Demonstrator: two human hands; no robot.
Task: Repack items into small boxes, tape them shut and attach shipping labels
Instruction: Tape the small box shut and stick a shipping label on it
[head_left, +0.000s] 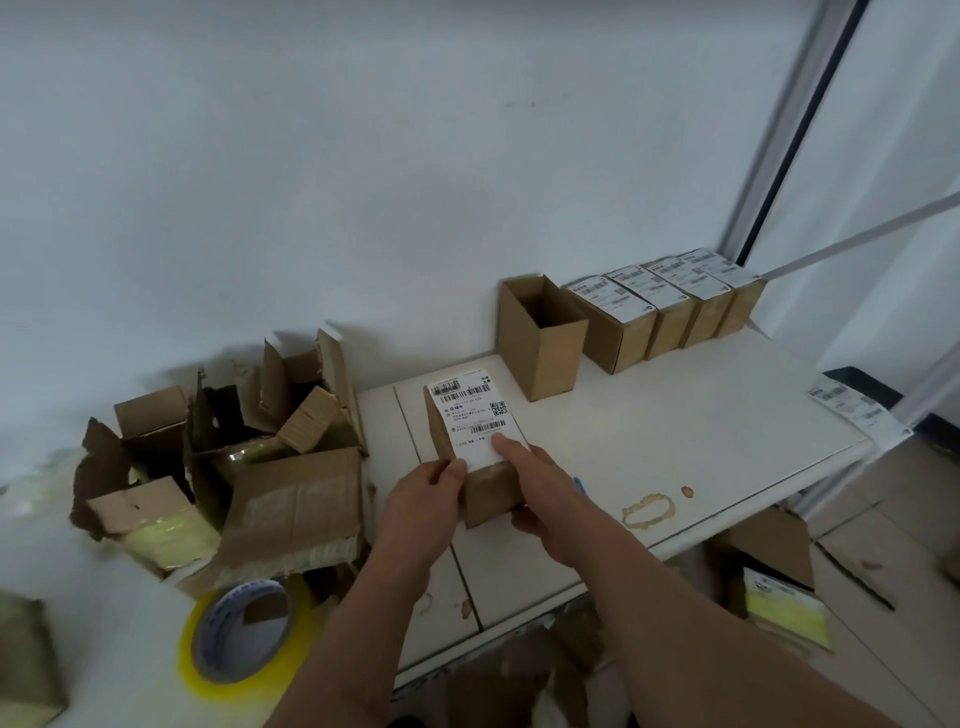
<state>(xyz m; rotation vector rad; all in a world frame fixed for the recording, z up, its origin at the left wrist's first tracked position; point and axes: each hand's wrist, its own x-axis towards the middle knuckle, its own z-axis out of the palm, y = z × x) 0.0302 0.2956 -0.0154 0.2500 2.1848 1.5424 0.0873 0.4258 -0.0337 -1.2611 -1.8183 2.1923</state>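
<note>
Box (493, 491) sits on the white table (675, 441), near the front edge, held between both hands. Label (475, 415) lies on top of the box, barcodes and QR code facing up. Left hand (421, 506) grips the box's left side, thumb curled over the label's near-left corner. Right hand (540, 499) wraps the right side from below, its index finger stretched out and pressing the label's near edge.

Open box (540, 338) stands upright behind, flaps up, inside dark. Just right of it, a row of labelled boxes (670, 306) runs along the wall, touching each other. Label strip (852, 408) hangs over the table's far right edge. Brown ring stain (647, 512) marks the table right of the hands.

Torn cartons (234, 467) pile up on the left, touching the table's left edge; yellowish packets show inside them. Tape roll (244, 636) lies flat in front of that pile, clear yellow tape on a blue-white core. Another carton (769, 545) with a yellow packet sits on the floor under the table's right side.
</note>
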